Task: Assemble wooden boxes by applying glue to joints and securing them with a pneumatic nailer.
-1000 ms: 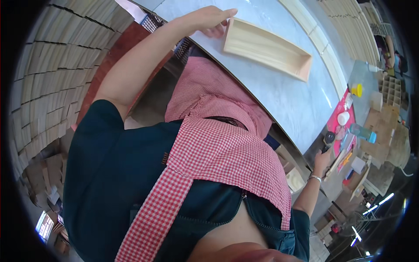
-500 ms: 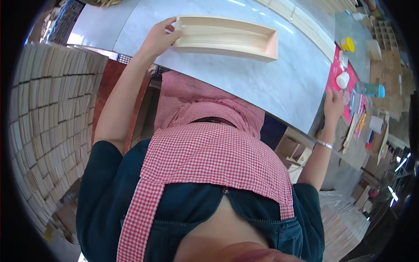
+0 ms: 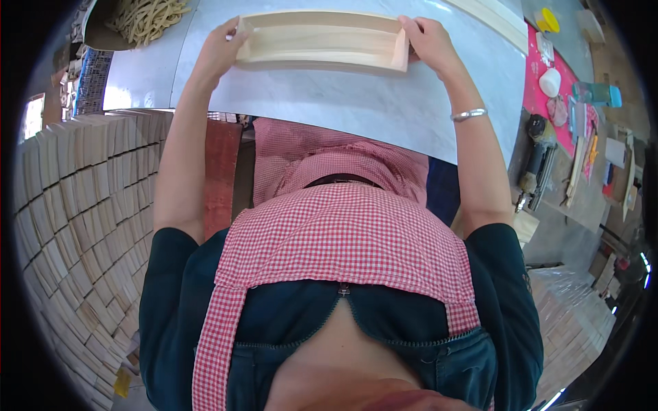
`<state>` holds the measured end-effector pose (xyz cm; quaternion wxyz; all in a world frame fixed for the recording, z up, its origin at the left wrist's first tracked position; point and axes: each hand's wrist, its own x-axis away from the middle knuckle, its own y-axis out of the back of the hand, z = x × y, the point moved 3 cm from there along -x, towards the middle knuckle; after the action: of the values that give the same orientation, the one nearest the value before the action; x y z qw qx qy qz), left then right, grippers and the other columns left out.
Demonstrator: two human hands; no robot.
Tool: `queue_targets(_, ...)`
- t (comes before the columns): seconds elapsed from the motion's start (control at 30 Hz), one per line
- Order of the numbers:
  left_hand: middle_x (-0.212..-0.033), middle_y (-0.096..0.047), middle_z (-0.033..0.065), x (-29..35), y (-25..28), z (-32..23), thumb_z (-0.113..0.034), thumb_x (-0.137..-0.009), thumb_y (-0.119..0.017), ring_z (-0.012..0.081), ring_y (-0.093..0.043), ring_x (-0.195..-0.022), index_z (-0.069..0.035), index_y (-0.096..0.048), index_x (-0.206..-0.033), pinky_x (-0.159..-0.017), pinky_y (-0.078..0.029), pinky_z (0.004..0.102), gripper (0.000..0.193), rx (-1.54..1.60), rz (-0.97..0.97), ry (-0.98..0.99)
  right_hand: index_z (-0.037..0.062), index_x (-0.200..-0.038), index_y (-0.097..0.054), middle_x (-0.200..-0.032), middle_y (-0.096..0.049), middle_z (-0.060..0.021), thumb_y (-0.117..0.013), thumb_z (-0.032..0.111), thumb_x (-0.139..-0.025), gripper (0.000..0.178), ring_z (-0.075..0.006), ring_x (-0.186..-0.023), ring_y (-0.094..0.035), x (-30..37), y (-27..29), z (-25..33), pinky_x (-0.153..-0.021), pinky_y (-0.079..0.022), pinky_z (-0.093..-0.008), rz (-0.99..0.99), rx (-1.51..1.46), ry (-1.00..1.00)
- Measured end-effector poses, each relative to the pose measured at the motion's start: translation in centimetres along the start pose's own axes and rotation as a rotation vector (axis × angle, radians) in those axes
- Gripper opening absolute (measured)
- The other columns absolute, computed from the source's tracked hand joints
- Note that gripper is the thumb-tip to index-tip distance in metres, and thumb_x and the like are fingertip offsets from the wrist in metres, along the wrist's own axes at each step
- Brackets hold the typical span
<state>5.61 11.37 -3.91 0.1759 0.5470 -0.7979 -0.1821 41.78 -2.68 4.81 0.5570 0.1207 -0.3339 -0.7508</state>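
The fingers of the left hand (image 3: 221, 51) pinch the left end wall of an open wooden box (image 3: 319, 46); those of the right hand (image 3: 433, 46) grip its right end near the upper corner, thumb over the rim. Some fingertips are hidden behind the walls. The pale, shallow box sits at the upper middle of the frame, between the hands, its opening toward the camera. Its long axis runs from left to right, dipping slightly rightward, so it lies to the right of the left fingers and to the left of the right ones; neither hand is nearer, as both touch it.

Beneath is a grey-white marbled surface (image 3: 295, 89). Tan bands (image 3: 147, 19) are heaped at upper left, and pale wooden strips (image 3: 490, 20) line the upper right. Farther right, a white tub (image 3: 550, 82) stands on a pink sheet (image 3: 537, 60), beside a teal bottle (image 3: 595, 94). No brand, label or writing is legible.
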Motion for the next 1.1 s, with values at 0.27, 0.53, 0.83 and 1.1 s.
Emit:
queue_targets(0.27,-0.15,-0.043,0.0257,-8.2,-1.1,-0.3,-0.032,-0.086,-0.072,0.0425,-0.05,-0.129,0.0,-0.038,-0.151,-0.107,-0.043,0.0461,0.08,-0.601,0.203,0.002,-0.0031,-0.083,-0.066,-0.079,-0.068,-0.0104,-0.059,0.031,-0.099,0.038,-0.0172,-0.06,-0.062,7.5,-6.5,-0.4,-0.062,-0.055,-0.0304,-0.061,-0.311,-0.014)
queue_targets(0.53,-0.15,-0.048,0.0092,9.0,-10.5,-13.0,-0.047,-0.081,-0.073,0.036,-0.04,-0.142,-0.012,-0.055,-0.143,-0.115,-0.031,0.0544,0.073,-0.454,-0.154,-0.854,0.0001,-0.082,-0.065,-0.066,-0.06,-0.0046,-0.064,0.022,-0.096,0.027,-0.0131,-0.055,-0.056,4.2,-3.2,0.1,-0.054,-0.046,-0.0244,0.202,-0.21,0.164)
queue_targets(0.83,-0.146,-0.054,-0.0013,8.7,-11.8,-12.1,-0.054,-0.077,-0.073,0.0267,-0.032,-0.15,-0.019,-0.056,-0.138,-0.119,-0.019,0.0584,0.072,-0.544,-0.142,-0.71,0.001,-0.086,-0.068,-0.07,-0.063,-0.0045,-0.063,0.019,-0.09,0.019,-0.0141,-0.06,-0.057,-1.3,-4.1,1.4,-0.056,-0.045,-0.0244,0.658,-0.048,0.119)
queue_targets(1.1,-0.14,-0.059,0.0001,9.7,-11.9,-13.1,-0.051,-0.074,-0.077,0.0284,-0.04,-0.145,-0.017,-0.06,-0.129,-0.119,-0.023,0.0542,0.068,-0.525,-0.183,-0.68,-0.0004,-0.081,-0.072,-0.064,-0.066,-0.0048,-0.065,0.016,-0.08,0.018,-0.0177,-0.055,-0.058,-2.5,-4.3,2.8,-0.054,-0.048,-0.0281,0.806,0.061,0.177)
